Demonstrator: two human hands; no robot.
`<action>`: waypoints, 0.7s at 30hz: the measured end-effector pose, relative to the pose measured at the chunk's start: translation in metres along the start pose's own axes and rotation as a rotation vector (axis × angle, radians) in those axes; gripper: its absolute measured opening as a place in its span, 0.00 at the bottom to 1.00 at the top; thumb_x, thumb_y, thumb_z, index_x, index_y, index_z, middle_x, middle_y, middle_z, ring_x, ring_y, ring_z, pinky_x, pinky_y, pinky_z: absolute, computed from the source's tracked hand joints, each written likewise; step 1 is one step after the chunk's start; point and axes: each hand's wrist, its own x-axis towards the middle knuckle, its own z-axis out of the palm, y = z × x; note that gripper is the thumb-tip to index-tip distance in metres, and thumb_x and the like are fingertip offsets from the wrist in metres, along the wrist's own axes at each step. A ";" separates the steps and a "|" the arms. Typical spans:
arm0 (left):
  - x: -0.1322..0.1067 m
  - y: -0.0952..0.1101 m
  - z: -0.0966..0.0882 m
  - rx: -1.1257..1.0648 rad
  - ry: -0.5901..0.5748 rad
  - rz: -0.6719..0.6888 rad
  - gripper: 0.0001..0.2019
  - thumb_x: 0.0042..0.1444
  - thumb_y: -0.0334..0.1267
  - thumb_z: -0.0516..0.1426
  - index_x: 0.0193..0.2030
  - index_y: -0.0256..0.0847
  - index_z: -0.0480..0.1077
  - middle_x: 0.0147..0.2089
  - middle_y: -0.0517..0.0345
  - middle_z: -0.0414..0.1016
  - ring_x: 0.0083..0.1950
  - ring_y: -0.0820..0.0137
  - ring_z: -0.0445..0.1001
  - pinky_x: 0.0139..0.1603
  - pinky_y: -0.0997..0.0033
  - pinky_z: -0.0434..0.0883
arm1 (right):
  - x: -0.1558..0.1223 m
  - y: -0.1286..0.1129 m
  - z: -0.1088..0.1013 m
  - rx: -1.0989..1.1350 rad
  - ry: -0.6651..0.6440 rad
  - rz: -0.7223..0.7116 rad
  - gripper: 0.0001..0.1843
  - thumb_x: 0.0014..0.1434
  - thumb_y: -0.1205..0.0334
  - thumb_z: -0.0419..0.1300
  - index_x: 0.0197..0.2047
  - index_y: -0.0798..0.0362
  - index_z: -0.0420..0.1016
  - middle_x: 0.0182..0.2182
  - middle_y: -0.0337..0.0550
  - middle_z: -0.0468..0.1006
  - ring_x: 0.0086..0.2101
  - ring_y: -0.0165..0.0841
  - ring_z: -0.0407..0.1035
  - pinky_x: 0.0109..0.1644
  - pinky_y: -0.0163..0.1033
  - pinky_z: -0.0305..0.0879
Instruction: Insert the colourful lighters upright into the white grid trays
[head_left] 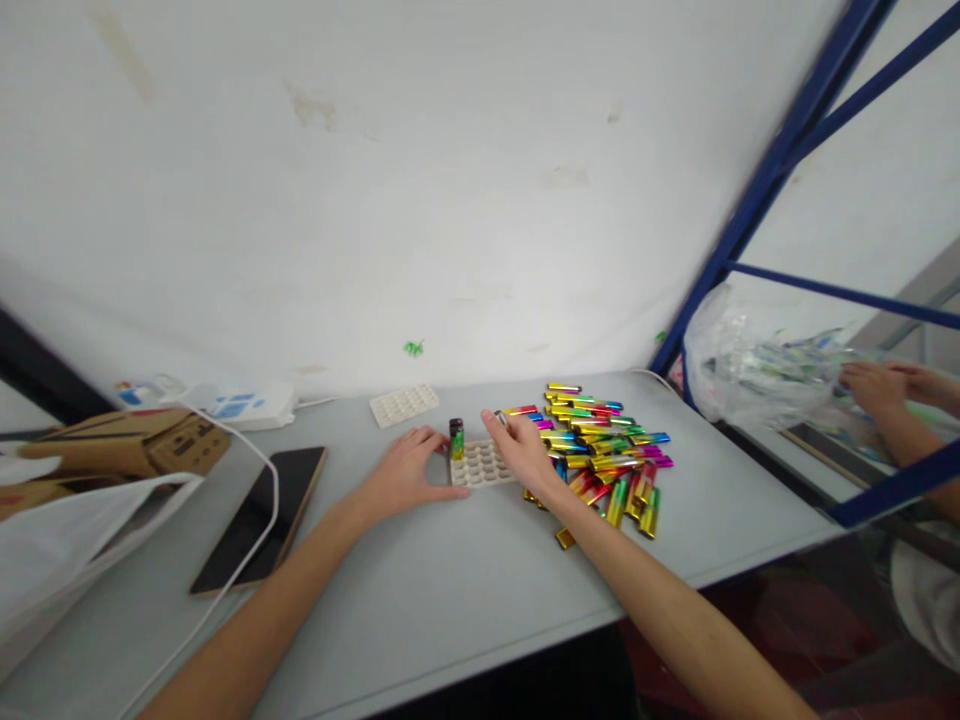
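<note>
A pale tray with rows of round pockets lies on the grey table in front of me. One green-and-yellow lighter with a black top stands upright at its far left corner. My left hand spans the tray's left end, thumb along the near corner and curled fingers by the far one. Over the tray's right part, my right hand is closed around a lighter; only its metallic top shows. Beside that hand, many shiny multicoloured lighters lie in a loose heap.
A second pocketed tray lies near the wall. To the left are a dark phone, a white cable, a cardboard box and a white bag. Beyond the blue frame, another person's hands touch a clear plastic bag.
</note>
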 end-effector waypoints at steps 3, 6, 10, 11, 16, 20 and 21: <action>0.000 0.001 -0.001 -0.008 -0.005 -0.006 0.31 0.45 0.67 0.68 0.44 0.43 0.73 0.49 0.49 0.76 0.52 0.50 0.75 0.56 0.52 0.70 | -0.001 0.004 0.002 -0.071 0.066 0.007 0.28 0.63 0.43 0.55 0.20 0.48 0.50 0.19 0.31 0.49 0.24 0.27 0.47 0.28 0.37 0.41; 0.000 0.001 -0.001 -0.011 -0.009 -0.008 0.32 0.45 0.67 0.68 0.45 0.43 0.73 0.50 0.48 0.75 0.53 0.50 0.75 0.57 0.52 0.70 | -0.002 0.006 0.003 -0.111 0.094 -0.003 0.23 0.61 0.51 0.54 0.19 0.48 0.51 0.18 0.31 0.50 0.23 0.28 0.48 0.29 0.37 0.40; 0.000 0.001 -0.001 -0.010 -0.016 -0.017 0.31 0.46 0.66 0.68 0.45 0.42 0.73 0.50 0.47 0.75 0.53 0.50 0.75 0.57 0.53 0.70 | -0.002 0.005 0.001 -0.129 0.075 -0.025 0.23 0.63 0.50 0.54 0.21 0.48 0.53 0.19 0.31 0.54 0.23 0.28 0.51 0.29 0.37 0.43; 0.000 0.001 -0.001 -0.008 -0.015 -0.014 0.31 0.46 0.66 0.68 0.45 0.42 0.73 0.50 0.47 0.75 0.53 0.50 0.75 0.57 0.53 0.70 | -0.002 0.003 0.000 -0.134 0.066 -0.032 0.24 0.65 0.48 0.54 0.21 0.49 0.54 0.19 0.31 0.55 0.24 0.28 0.51 0.29 0.37 0.45; 0.000 0.000 0.000 -0.002 0.000 -0.004 0.31 0.45 0.66 0.69 0.45 0.42 0.73 0.50 0.48 0.75 0.53 0.50 0.74 0.57 0.53 0.70 | -0.004 -0.004 -0.006 -0.187 -0.090 -0.147 0.21 0.74 0.47 0.48 0.31 0.49 0.62 0.25 0.34 0.66 0.28 0.31 0.62 0.34 0.36 0.55; 0.000 -0.001 0.001 0.004 0.002 0.004 0.31 0.45 0.66 0.69 0.45 0.42 0.73 0.49 0.48 0.75 0.52 0.50 0.74 0.56 0.53 0.71 | -0.005 -0.006 -0.008 -0.356 -0.131 -0.324 0.21 0.76 0.51 0.47 0.32 0.50 0.64 0.32 0.41 0.72 0.36 0.34 0.67 0.42 0.38 0.60; 0.000 -0.001 0.001 0.007 0.000 0.003 0.31 0.45 0.66 0.69 0.45 0.42 0.73 0.49 0.48 0.75 0.52 0.50 0.74 0.56 0.53 0.71 | -0.005 -0.005 -0.007 -0.387 -0.152 -0.342 0.21 0.77 0.51 0.47 0.32 0.50 0.65 0.32 0.42 0.72 0.36 0.34 0.67 0.42 0.38 0.60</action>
